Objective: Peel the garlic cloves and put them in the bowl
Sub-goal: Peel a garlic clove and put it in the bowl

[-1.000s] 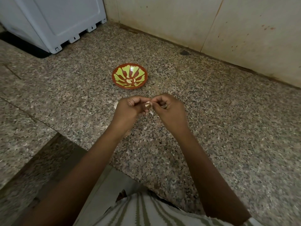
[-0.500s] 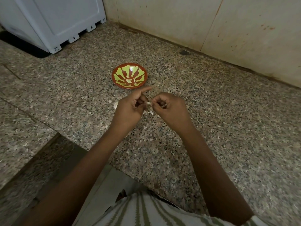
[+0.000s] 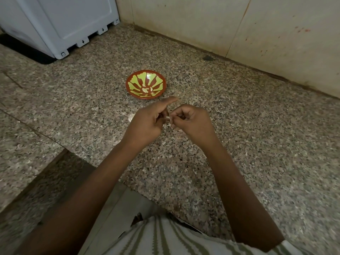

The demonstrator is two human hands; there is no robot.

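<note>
Red-and-green bowl (image 3: 146, 84) holds seemingly peeled cloves (image 3: 146, 89); left hand (image 3: 147, 122) and right hand (image 3: 191, 122) pinch a garlic clove (image 3: 168, 119).

bowl (image 3: 146, 85) just beyond hands (image 3: 168, 120), counter (image 3: 257, 135) open rightward

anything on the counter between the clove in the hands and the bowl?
Nothing visible. The garlic clove is pinched between the left hand and right hand, and the bowl sits just beyond them on bare granite counter. Only the left index finger points across that gap. A pale scrap of skin lies beside the left hand, off the path.
</note>
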